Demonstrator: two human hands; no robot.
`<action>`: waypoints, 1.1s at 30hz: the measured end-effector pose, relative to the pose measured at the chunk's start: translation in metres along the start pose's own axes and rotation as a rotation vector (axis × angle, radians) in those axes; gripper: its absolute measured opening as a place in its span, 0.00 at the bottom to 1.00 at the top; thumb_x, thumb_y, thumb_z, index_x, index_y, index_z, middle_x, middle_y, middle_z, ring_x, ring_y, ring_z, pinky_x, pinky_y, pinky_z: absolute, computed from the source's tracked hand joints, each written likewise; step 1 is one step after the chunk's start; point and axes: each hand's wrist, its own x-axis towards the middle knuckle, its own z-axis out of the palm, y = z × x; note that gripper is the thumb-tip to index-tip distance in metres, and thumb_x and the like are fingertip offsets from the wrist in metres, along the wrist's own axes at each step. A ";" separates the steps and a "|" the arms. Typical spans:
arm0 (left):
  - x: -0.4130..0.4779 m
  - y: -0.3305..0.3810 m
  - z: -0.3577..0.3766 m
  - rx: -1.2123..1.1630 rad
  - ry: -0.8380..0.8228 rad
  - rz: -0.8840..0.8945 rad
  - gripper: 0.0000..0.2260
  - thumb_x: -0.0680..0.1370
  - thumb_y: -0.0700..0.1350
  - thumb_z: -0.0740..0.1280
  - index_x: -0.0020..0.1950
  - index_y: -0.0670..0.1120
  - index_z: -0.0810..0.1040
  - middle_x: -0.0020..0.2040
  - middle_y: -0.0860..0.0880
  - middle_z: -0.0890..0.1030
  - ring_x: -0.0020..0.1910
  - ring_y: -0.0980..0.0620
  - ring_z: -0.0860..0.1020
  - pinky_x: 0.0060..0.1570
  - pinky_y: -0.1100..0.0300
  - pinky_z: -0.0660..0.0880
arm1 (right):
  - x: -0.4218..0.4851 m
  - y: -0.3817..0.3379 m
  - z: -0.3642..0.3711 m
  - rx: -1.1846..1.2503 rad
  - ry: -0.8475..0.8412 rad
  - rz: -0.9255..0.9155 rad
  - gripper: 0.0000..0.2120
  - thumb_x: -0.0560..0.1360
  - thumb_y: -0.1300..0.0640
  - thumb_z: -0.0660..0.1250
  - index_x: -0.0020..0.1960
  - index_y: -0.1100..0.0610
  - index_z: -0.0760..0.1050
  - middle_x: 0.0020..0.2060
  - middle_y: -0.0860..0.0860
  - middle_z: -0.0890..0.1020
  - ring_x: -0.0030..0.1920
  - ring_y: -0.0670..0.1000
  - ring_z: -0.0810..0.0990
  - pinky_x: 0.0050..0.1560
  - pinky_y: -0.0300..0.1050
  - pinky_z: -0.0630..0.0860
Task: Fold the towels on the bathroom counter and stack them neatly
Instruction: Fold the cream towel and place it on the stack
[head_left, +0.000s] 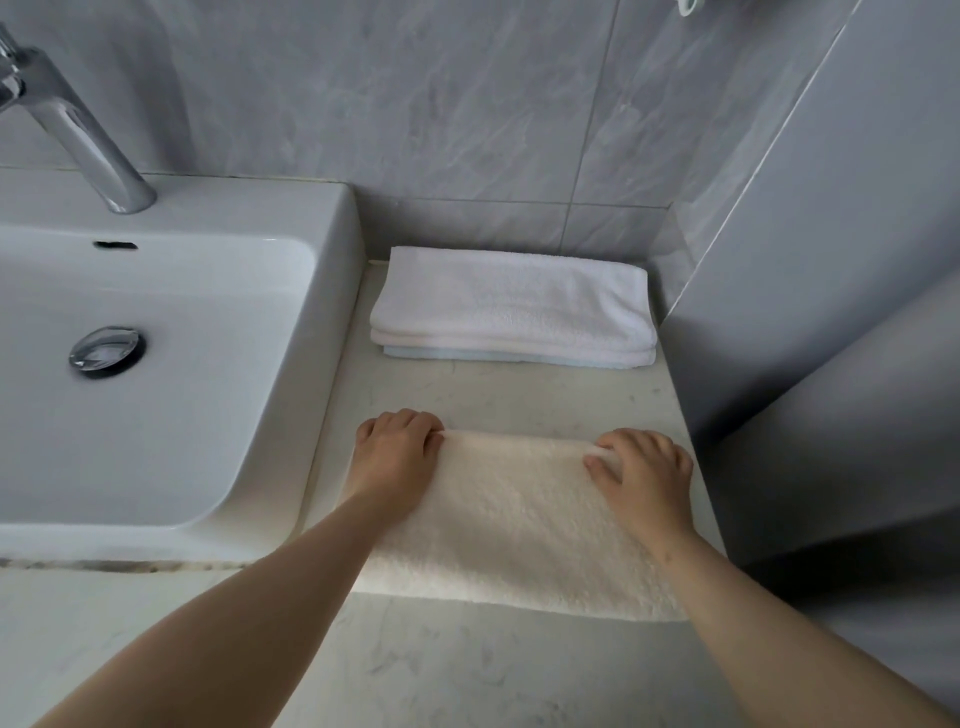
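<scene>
Now left hand (397, 452) and right hand (644, 467), fingers curled, pinch one cream towel (519, 519) near two stacked towels (511, 306).

White ceramic basin (332, 228), at left, with a rectangular bowl. Chrome faucet (78, 130), rising from the basin's rear ledge and leaning left out of view. Round chrome drain stopper (106, 349), on the bowl floor. Dark overflow slot (115, 245), in the rear bowl wall. Grey marbled wall tiles (415, 104), with pale grout lines, behind. Plain grey side wall (831, 260), at right.
</scene>
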 end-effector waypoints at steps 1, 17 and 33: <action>0.000 0.001 0.000 0.008 -0.002 -0.002 0.12 0.82 0.49 0.54 0.60 0.53 0.74 0.58 0.55 0.76 0.59 0.53 0.70 0.65 0.58 0.56 | -0.001 0.002 0.001 0.007 0.026 -0.022 0.06 0.73 0.50 0.65 0.43 0.52 0.78 0.44 0.47 0.81 0.50 0.55 0.76 0.53 0.48 0.62; -0.023 0.030 0.013 0.167 0.073 0.226 0.24 0.76 0.46 0.50 0.69 0.47 0.72 0.69 0.47 0.72 0.72 0.44 0.65 0.73 0.50 0.52 | -0.022 -0.051 0.002 -0.061 0.053 -0.173 0.19 0.75 0.49 0.55 0.60 0.53 0.78 0.62 0.54 0.78 0.64 0.57 0.71 0.61 0.52 0.59; -0.074 -0.021 0.009 0.159 -0.083 -0.285 0.34 0.71 0.68 0.37 0.76 0.59 0.48 0.78 0.52 0.47 0.76 0.47 0.51 0.72 0.50 0.50 | -0.070 0.004 -0.012 -0.212 -0.240 0.284 0.27 0.79 0.38 0.42 0.76 0.42 0.45 0.77 0.47 0.45 0.76 0.52 0.49 0.73 0.50 0.50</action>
